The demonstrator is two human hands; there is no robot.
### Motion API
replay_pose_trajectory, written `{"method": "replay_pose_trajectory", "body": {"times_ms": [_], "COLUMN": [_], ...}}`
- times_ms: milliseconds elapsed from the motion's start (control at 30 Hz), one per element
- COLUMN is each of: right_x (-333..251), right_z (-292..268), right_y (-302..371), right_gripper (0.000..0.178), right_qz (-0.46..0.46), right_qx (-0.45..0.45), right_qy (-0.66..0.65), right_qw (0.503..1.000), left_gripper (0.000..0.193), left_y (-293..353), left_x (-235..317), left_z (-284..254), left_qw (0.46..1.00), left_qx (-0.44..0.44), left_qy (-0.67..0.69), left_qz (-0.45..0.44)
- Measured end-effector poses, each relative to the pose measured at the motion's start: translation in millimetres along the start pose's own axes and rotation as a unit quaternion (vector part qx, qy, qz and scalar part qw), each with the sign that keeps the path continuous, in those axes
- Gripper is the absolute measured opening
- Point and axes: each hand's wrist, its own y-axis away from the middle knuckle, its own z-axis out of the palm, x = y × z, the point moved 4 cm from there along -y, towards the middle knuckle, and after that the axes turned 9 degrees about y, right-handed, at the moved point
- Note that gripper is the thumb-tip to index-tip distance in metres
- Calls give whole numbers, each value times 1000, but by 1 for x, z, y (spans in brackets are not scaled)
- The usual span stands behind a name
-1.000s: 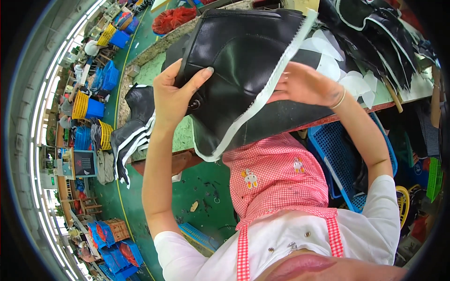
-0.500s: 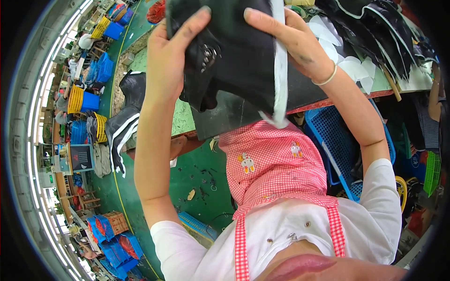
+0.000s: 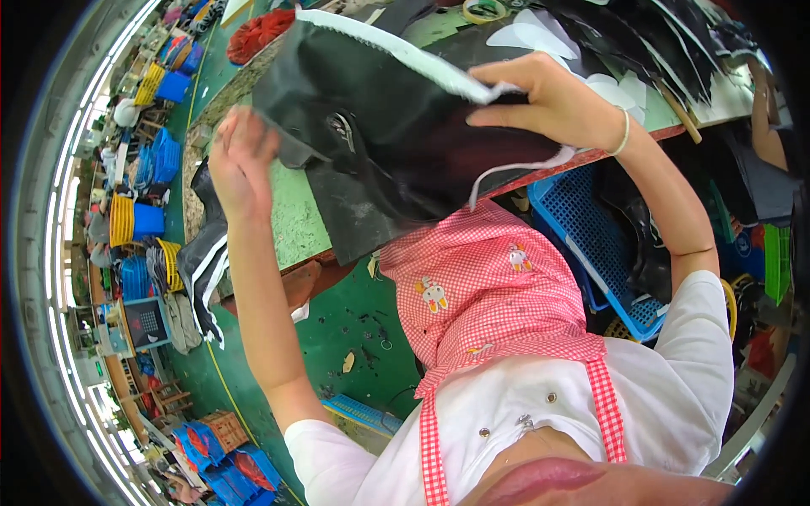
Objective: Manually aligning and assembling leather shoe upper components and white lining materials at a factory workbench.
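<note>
A black leather boot upper [image 3: 396, 101] with a fluffy white lining edge and a metal buckle [image 3: 342, 131] is spread over the bench in front of me. My right hand [image 3: 561, 101] pinches its white edge at the right between thumb and fingers. At the upper's left side is my left hand [image 3: 243, 160], its fingers bent and smeared by motion; whether it grips the leather does not show. Under the upper, a flat black sheet [image 3: 350, 223] lies on the green bench top [image 3: 299, 215] and juts over the front edge.
White rounded pieces [image 3: 536, 38], a tape roll [image 3: 484, 10] and stacked black uppers [image 3: 637, 46] lie at the far right, by a wooden handle [image 3: 679, 114]. A blue basket [image 3: 582, 244] stands below. Black white-edged pieces [image 3: 207, 270] hang at left. Another person's arm [image 3: 766, 118] shows far right.
The boot upper has come down and turned, its white edge swinging from the right side to the top. My left hand has moved left and down; my right hand has moved down and right.
</note>
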Motion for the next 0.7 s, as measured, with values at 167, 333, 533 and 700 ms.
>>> {"method": "replay_pose_trajectory", "body": {"times_ms": [167, 333, 533, 700], "right_x": [-35, -45, -5, 57], "right_z": [-3, -12, -28, -51], "right_y": [23, 30, 86, 201], "right_gripper": [28, 23, 25, 24], "right_qz": [-106, -36, 133, 326], "right_qx": [-51, -52, -179, -307], "right_qy": [148, 116, -250, -171], "right_qw": [982, 991, 942, 878], "left_gripper": [83, 40, 24, 17], "left_y": [78, 91, 91, 114], "left_x": [-3, -54, -84, -158], "left_z": [117, 143, 156, 145], "left_qw": [681, 572, 690, 706], "left_qx": [-396, -481, -567, -550], "left_qy": [-507, -577, -449, -319], "left_qz": [350, 330, -29, -312]}}
